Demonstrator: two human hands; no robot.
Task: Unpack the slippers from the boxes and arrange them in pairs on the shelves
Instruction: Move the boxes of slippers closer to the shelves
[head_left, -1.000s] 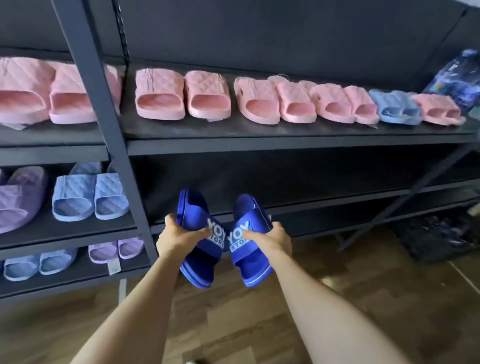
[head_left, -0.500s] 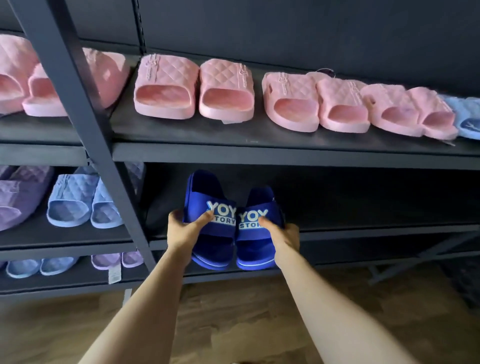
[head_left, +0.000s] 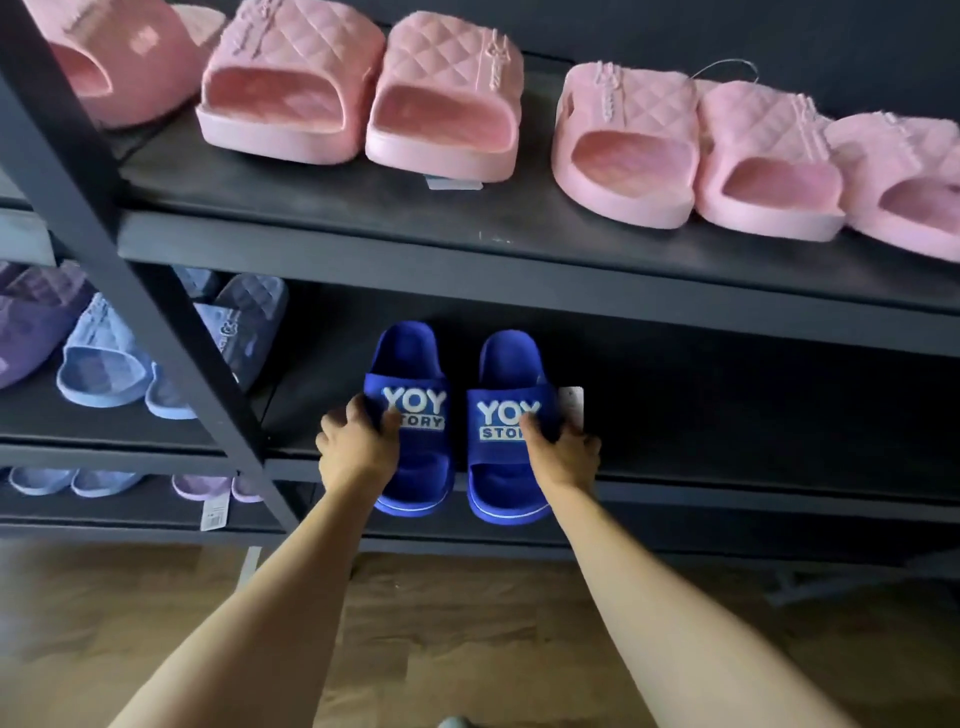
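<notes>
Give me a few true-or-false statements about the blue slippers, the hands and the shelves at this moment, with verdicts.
1. The left hand grips the left slipper and the right hand grips the right slipper. True.
2. Both blue slippers are on the upper shelf. False: they are at the lower shelf.
3. A white tag shows beside the right slipper. True.
4. The pink slippers are stacked in a pile. False: they stand side by side in a row.
</notes>
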